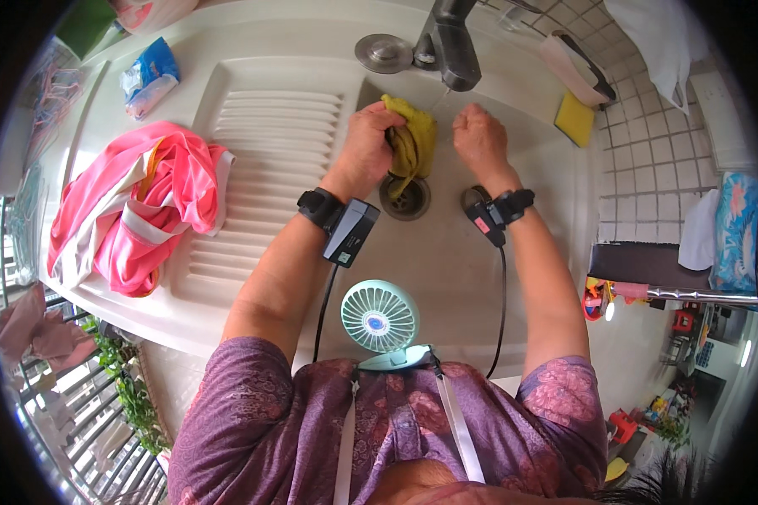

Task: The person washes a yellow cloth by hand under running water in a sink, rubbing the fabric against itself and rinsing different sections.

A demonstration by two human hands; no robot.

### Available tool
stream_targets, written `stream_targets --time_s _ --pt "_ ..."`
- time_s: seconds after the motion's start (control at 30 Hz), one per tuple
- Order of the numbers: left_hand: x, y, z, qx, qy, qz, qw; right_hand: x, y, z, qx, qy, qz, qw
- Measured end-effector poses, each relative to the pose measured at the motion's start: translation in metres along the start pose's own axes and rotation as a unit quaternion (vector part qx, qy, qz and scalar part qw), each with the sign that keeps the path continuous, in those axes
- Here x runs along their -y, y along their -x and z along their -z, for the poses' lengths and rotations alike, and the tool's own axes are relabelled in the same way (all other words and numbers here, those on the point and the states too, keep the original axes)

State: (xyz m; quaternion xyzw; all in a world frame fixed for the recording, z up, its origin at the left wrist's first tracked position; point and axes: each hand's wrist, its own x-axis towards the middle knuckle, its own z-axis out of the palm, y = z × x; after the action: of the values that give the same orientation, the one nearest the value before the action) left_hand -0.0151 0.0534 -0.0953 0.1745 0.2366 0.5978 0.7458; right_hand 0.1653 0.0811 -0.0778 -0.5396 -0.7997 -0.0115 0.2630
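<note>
My left hand is closed on a wet-looking olive-yellow cloth, which hangs in folds over the sink basin. Under the cloth's lower end is the round metal drain. To the right of the cloth and apart from it, my right hand is curled into a fist; its palm faces away, so anything inside is hidden. Just above the hands stands a dark grey faucet, with a thin trickle of water below its spout.
A ribbed washboard lies left of the basin, with a pink-and-white garment beside it. Behind are a blue packet and a metal drain cover. A yellow sponge and a brush sit at right. A mint fan hangs at my chest.
</note>
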Motion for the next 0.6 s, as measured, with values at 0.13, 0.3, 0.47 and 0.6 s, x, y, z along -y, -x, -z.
stream_targets --time_s 0.13,0.3,0.47,0.6 --pt "-0.004 0.001 0.001 -0.019 0.013 -0.004 1.000 0.016 0.025 0.002 0.088 -0.080 -0.027 0.993" --pt "-0.008 0.005 0.000 -0.022 0.024 0.008 0.999 0.031 0.017 0.015 0.069 -0.354 -0.156 0.920" --pt "-0.007 0.003 0.001 -0.021 0.025 0.019 0.999 0.039 0.014 0.022 0.086 -0.473 -0.195 0.855" --pt "-0.008 0.004 -0.001 -0.014 0.019 0.015 1.000 0.039 0.013 0.020 0.101 -0.504 -0.199 0.834"
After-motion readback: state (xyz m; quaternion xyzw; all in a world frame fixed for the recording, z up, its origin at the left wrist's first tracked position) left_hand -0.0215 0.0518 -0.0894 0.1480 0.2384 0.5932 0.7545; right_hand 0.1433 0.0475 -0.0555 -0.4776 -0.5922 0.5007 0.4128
